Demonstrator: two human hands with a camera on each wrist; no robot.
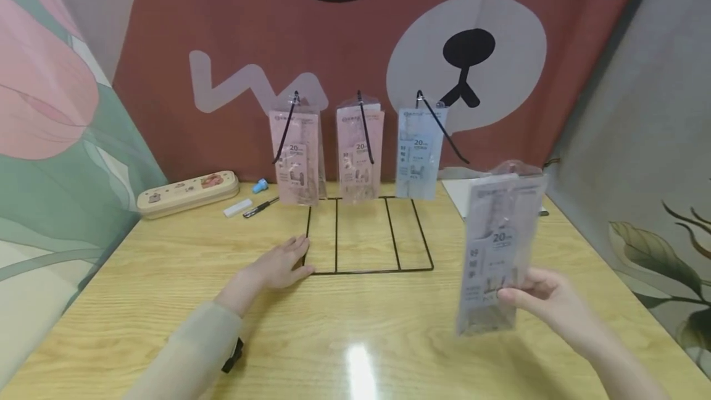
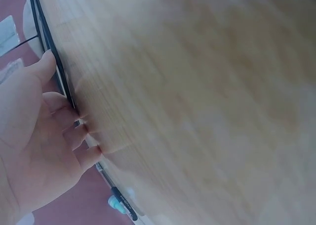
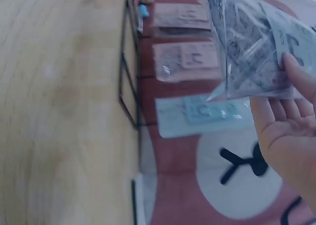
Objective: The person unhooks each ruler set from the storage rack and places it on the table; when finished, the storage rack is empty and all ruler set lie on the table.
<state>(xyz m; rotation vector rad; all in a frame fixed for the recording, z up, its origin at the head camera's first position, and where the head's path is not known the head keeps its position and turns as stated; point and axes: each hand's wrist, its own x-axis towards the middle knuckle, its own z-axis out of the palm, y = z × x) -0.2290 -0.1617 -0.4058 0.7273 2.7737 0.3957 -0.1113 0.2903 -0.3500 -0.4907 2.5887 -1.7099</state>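
Head view only: pencil case (image 1: 187, 193) beside pen (image 1: 260, 207).

Even, bright overhead light; glare patch on the table (image 1: 360, 368) between the hands. Both wrist views blurred. Head view bends at edges.

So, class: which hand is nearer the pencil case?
Left. The left hand rests on the table by the wire rack, right of the pencil case; the right hand holds a packet far across.
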